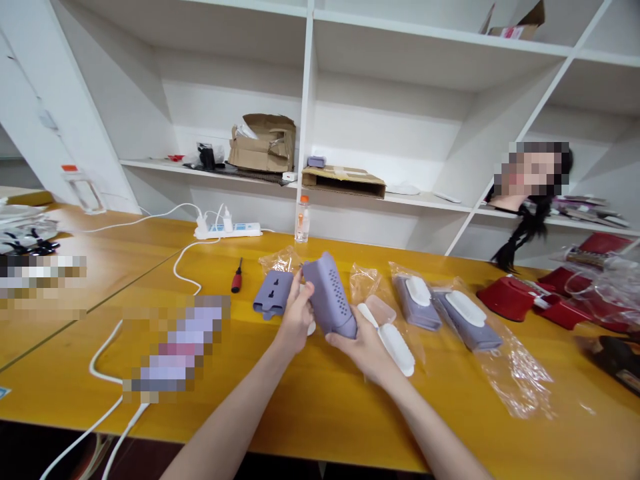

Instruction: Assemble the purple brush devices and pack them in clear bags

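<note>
Two bare hands grip a perforated lavender plastic shell (330, 297) above a yellow wooden table (320, 413), the shell tilted with its upper end at 11 o'clock. The left hand (295, 317) presses its fingers together against the shell's left edge, with the thumb raised alongside. The right hand (363, 347) cups the lower end, its fingers curled together and clamped beneath the shell. The shell is held clear of the tabletop at the centre of the view.

Just beside the left hand at 9 o'clock lies a lavender socket housing (273, 293), with a crumpled clear plastic bag (280, 260) behind it. At 4 o'clock, under the right hand, lies a white oval plastic piece (395, 347). Two lavender units with white oval tops (465, 320) rest on clear wrapping at 3 o'clock, and red plastic pieces (505, 297) sit farther out in the same direction.

A red-handled screwdriver (237, 277) lies at 10 o'clock. A white power strip (227, 230) sits at 11 o'clock, its white cable (187, 257) looping across the table. A water bottle with an orange cap (302, 220) stands at 12 o'clock, before white shelving (310, 133) holding a torn cardboard box (263, 143). A pixelated object (175, 347) at 8 o'clock is too obscured to identify.
</note>
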A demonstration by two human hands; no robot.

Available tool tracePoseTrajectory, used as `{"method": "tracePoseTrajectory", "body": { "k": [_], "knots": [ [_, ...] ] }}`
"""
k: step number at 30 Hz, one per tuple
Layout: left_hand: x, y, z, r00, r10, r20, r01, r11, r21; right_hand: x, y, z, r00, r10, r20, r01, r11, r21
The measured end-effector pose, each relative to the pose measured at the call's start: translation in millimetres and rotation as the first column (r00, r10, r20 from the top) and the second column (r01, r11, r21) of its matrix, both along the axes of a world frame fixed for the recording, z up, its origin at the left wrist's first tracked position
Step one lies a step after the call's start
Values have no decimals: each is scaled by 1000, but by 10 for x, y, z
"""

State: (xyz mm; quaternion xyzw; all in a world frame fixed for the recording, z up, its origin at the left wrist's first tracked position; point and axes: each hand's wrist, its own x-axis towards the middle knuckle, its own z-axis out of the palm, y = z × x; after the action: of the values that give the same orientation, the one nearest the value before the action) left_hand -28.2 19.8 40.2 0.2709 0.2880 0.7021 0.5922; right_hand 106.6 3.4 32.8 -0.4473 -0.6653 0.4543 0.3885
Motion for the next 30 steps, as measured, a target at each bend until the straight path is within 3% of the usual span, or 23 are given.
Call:
{"method": "tracePoseTrajectory", "body": {
  "k": [2,3,7,9,12,16,20,24,27,30],
  "knots": [
    [54,-3,-8,1000,6,-21,-6,1000,-1,-64,-5,-14,972,-162,172,122,967,223],
    [74,-5,-16,1000,13,-27,-13,1000,-19,-91,-4,-19,960,-184,212,124,955,268],
    [87,-14,-55,1000,12,5,-12,1000,28,-150,6,-1,973,-20,232,-11,992,130],
    [70,-19,-63,999,25,24,-27,997,69,-164,-7,33,966,-29,256,6,996,91],
    [46,-28,-58,995,89,44,-95,985,144,-181,-42,88,949,-131,288,78,979,188],
    [34,-42,-33,993,83,88,-96,983,159,-180,-59,137,962,-11,271,-20,993,113],
    [49,-57,-9,985,100,142,-122,981,150,-158,-54,166,953,-86,291,10,967,254],
    [64,-66,-2,987,71,145,-92,985,144,-125,-75,221,942,-40,333,-45,969,242],
    [48,-63,-4,989,78,126,-103,974,202,-113,-106,263,922,-105,372,-19,949,315],
    [17,-50,-8,997,19,73,-37,967,254,-115,-131,276,917,-105,386,-29,945,326]
  ]
}}
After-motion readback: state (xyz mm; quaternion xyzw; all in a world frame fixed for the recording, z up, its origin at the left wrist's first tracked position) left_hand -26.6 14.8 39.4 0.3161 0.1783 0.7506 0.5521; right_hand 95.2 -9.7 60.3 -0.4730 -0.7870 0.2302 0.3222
